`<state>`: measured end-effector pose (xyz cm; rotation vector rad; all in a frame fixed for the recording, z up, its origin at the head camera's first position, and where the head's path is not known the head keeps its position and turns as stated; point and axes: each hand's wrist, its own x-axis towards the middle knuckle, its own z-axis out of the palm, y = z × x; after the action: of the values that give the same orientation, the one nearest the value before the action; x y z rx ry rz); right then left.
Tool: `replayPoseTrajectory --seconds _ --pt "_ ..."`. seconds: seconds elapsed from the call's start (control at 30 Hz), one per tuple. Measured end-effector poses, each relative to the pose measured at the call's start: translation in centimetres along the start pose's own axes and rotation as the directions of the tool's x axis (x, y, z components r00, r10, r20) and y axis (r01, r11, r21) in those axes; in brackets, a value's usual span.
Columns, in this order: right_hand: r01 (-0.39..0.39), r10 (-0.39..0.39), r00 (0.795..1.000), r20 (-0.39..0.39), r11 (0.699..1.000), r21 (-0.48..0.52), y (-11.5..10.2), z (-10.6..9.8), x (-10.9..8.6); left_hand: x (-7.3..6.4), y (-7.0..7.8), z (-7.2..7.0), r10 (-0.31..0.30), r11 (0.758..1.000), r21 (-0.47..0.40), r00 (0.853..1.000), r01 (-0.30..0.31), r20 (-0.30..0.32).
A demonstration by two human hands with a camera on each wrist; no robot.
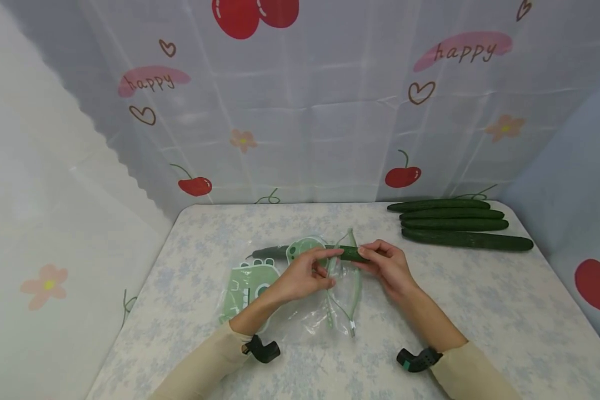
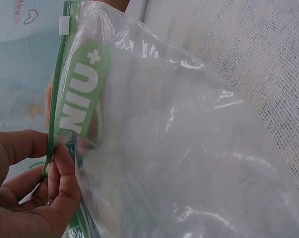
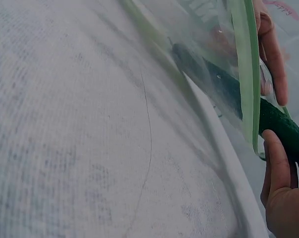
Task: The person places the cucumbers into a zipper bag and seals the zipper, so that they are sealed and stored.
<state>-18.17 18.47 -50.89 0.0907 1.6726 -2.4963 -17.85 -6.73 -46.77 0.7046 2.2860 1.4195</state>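
- The cucumber (image 1: 351, 254) lies mostly inside the clear bag (image 1: 305, 321): its long body stretches leftward past the left fingertips under the plastic, while its near end pokes out of the mouth at the right fingertips.
- The left hand (image 1: 307, 276) pinches the bag's edge between thumb and bent fingers, its index finger reaching toward the cucumber; the gap between thumb and fingertips is closed down to the thin plastic.
- The right hand (image 1: 387, 264) grips the cucumber's near end, thumb on one side and fingers on the other, spread only as wide as the cucumber.
- Judging from this, the bagging of this one looks largely done; left over are the end at the right fingers and the mouth, which gapes between the two hands.
- Beyond the right fingers, well apart, four cucumbers (image 1: 455, 224) lie outside the bag on the table (image 1: 180, 311); only the head view shows them.
- The left wrist view gives the white slider (image 2: 64, 26) above the left fingertips and the letters "NIU+" (image 2: 85, 89) beside them, but the cucumber is hard to make out there.
- The right wrist view alone shows clearly the green strip (image 3: 249, 79) crossing the cucumber just beside the right thumb.
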Motion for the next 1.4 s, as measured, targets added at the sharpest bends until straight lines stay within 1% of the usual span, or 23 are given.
replayPoseTrajectory --seconds 0.17,0.43,0.6,0.8,1.0,1.1,1.17,1.27,1.4 --pt "-0.013 0.014 1.0 0.014 0.999 -0.029 0.4 0.7 -0.1 0.0 0.0 0.1 0.004 1.0 -0.013 1.0 -0.004 0.014" --pt "-0.091 0.095 0.995 0.02 0.984 -0.151 1.5 1.3 -0.4 -0.3 -0.3 0.3 -0.02 1.0 -0.022 0.999 0.021 0.045" --pt "-0.114 0.139 0.985 0.103 0.969 -0.218 1.2 0.6 -0.6 -0.4 -0.6 0.4 -0.031 0.999 -0.018 0.998 0.032 0.061" --pt "-0.096 0.175 0.961 0.216 0.938 -0.333 1.0 -0.5 -0.2 -0.4 -1.0 0.5 -0.031 0.999 -0.024 0.997 0.033 0.065" --pt "-0.086 0.215 0.934 0.286 0.911 -0.404 0.6 -1.0 0.4 -0.4 -1.3 0.7 -0.054 0.998 -0.033 0.997 0.056 0.054" --pt "-0.098 0.246 0.922 0.3 0.895 -0.435 0.4 -1.0 0.7 -0.4 -1.4 0.7 -0.056 0.998 -0.037 0.997 0.058 0.054" --pt "-0.101 0.266 0.915 0.304 0.88 -0.465 0.3 -0.8 0.9 -0.4 -1.5 0.7 -0.053 0.998 -0.039 0.997 0.055 0.054" --pt "-0.115 0.296 0.909 0.294 0.856 -0.504 0.2 -0.5 1.3 -0.4 -1.6 0.6 -0.046 0.998 -0.039 0.997 0.049 0.058" --pt "-0.125 0.322 0.906 0.275 0.825 -0.552 0.3 -0.1 1.9 -0.3 -1.8 0.7 -0.035 0.998 -0.044 0.997 0.038 0.065"
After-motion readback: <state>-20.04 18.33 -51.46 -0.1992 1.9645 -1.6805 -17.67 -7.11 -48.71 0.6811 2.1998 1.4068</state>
